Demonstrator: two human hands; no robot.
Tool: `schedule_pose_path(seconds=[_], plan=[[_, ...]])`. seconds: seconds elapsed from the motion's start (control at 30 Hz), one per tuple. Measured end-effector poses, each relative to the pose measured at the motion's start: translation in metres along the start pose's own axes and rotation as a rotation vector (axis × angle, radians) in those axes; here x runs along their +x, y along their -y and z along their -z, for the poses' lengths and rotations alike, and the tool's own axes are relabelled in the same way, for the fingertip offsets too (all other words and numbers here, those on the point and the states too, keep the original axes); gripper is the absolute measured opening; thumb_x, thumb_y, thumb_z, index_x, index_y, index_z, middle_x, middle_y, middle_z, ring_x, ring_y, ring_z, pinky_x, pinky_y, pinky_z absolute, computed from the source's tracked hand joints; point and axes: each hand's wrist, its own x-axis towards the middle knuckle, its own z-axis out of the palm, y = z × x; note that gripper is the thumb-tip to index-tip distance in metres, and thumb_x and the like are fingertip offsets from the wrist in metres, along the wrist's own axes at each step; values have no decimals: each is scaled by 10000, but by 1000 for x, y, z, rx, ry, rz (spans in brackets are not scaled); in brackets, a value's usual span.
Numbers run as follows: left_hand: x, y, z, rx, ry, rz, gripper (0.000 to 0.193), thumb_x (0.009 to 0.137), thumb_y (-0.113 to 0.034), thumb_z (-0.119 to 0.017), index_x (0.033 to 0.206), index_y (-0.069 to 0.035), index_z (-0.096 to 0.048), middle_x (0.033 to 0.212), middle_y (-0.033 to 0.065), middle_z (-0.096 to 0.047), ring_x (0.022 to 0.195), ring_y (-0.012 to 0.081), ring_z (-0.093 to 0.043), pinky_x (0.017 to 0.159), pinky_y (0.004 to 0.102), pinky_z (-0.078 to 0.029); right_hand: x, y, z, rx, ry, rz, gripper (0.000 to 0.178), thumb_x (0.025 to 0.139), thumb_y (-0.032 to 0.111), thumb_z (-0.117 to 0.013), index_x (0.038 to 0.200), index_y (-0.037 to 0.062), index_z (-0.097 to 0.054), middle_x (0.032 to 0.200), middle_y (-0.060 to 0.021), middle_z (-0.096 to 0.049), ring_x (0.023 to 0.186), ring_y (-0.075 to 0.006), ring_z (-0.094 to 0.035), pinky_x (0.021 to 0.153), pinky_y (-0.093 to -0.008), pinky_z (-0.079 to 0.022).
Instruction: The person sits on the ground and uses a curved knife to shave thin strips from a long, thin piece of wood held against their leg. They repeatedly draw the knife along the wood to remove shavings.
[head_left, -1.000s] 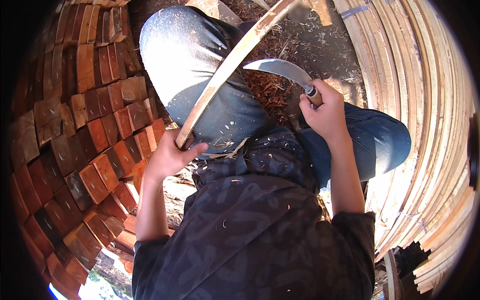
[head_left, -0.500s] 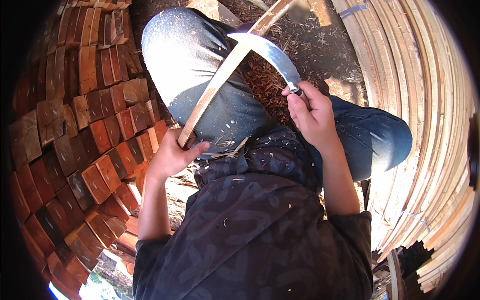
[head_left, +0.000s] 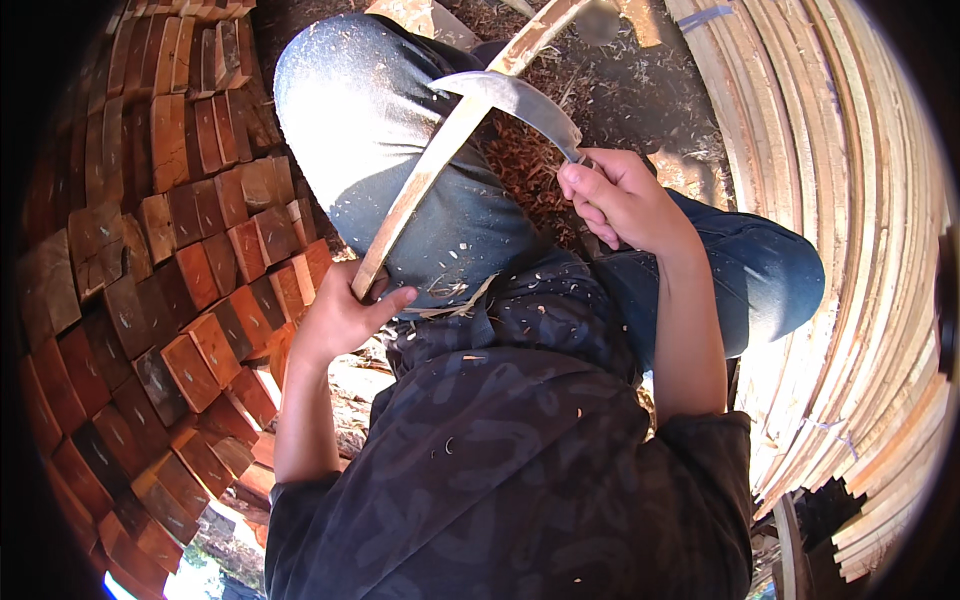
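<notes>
A long, narrow wooden strip (head_left: 428, 172) slants across my left thigh, from near my waist up to the top of the view. My left hand (head_left: 352, 310) is closed around its near end, the thumb lying along the side. In my right hand (head_left: 630, 205) is a sickle (head_left: 520, 102) with a curved metal blade, held by its handle, which the fingers mostly hide. The blade lies across the strip above my left knee, its tip pointing left past the strip. Whether the edge bites into the wood I cannot tell.
Stacked reddish-brown wood blocks (head_left: 190, 370) rise close on my left. Long pale planks (head_left: 800, 250) are piled along my right side. Wood shavings (head_left: 525, 160) cover the ground between my legs, and some lie on my trousers (head_left: 440, 250) and shirt.
My right hand has moved slightly right and tilted, and the sickle blade has shifted a little left and lower along the strip. My left hand keeps its grip, almost unmoved.
</notes>
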Motion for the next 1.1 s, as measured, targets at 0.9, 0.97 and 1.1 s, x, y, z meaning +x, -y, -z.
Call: schedule_pose_path(seconds=[0.9, 0.97, 1.1], plan=[[1, -5, -1, -35, 1, 18, 502, 777, -211, -758, 535, -73, -341, 501, -34, -324, 513, 71, -310, 451, 282, -266, 20, -28, -15, -265, -543, 428, 265, 919, 239, -595, 820, -6, -584, 506, 17, -430, 419, -56, -358, 414, -249, -286], [1, -5, -1, -31, 8, 12, 487, 782, -191, -753, 541, -81, -344, 508, -41, -330, 512, 66, -307, 453, 274, -261, 19, -19, -13, -472, -681, 519, 229, 903, 210, -616, 865, -15, -596, 504, 19, -393, 471, -46, -337, 443, -249, -285], [0, -7, -1, -39, 5, 15, 468, 790, -152, -745, 551, -97, -346, 519, -57, -339, 508, 59, -300, 454, 262, -249, 11, -7, 5, -148, -382, 260, 261, 912, 236, -605, 832, -12, -597, 544, 57, -428, 516, -29, -346, 464, -238, -288]])
